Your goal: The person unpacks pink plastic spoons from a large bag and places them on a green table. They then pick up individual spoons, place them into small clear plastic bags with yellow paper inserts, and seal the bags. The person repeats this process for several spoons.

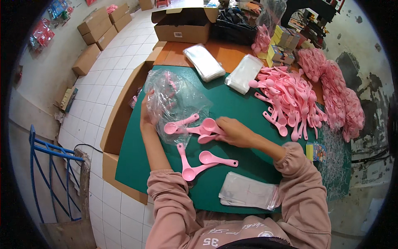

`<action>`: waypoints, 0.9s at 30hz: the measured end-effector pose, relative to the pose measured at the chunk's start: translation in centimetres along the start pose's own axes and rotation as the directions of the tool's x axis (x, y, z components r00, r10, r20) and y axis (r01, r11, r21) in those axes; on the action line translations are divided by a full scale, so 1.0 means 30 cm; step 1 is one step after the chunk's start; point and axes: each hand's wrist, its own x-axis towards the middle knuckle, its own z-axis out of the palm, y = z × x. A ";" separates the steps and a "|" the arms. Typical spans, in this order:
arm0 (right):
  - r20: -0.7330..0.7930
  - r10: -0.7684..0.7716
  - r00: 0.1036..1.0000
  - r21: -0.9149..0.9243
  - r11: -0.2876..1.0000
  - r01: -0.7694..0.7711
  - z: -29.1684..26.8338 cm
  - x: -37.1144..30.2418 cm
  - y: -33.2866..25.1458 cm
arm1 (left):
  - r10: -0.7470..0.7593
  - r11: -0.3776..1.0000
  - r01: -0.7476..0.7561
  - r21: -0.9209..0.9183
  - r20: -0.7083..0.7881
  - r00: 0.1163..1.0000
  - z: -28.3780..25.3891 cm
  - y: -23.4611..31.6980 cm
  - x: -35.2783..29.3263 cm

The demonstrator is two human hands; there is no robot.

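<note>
My left hand (147,110) grips the left side of a large clear plastic bag (182,93), its fingers partly behind the film. A few pink measuring spoons show through the bag. My right hand (238,132) is closed on the handles of pink measuring spoons (209,125), their bowls pointing left at the bag's lower edge. Beside those, another pink spoon (171,128) lies at the bag's opening. Nearer me, loose pink spoons (189,173) rest on the green table mat (137,166).
A big heap of pink spoons (290,97) covers the right side, with bagged spoons (331,89) behind it. Stacks of clear bags (204,62) lie at the back, another bag stack (246,191) near me. An open carton (182,31) stands beyond; blue metal rack (52,166) at left.
</note>
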 end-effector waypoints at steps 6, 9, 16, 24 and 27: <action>0.070 0.422 0.904 0.309 0.852 -0.422 -0.089 -0.215 -0.043 | 0.016 1.000 -0.014 -0.026 0.066 0.998 -0.036 -0.010 0.019; 0.051 0.469 0.882 0.422 0.790 -0.445 -0.089 -0.257 -0.019 | 0.012 1.000 -0.011 -0.024 0.057 0.998 -0.041 -0.010 0.022; 0.192 0.442 0.876 0.516 0.714 -0.473 -0.101 -0.223 -0.059 | 0.003 1.000 -0.002 -0.021 0.050 0.999 -0.041 -0.014 0.024; -0.105 0.119 0.987 0.145 0.984 -0.104 0.081 -0.145 -0.157 | -0.010 1.000 0.011 -0.017 0.055 0.998 -0.058 -0.013 0.035; -0.047 0.152 0.987 -0.009 0.988 -0.152 0.094 -0.156 -0.187 | 0.021 1.000 -0.022 0.012 0.070 0.997 -0.053 -0.014 0.033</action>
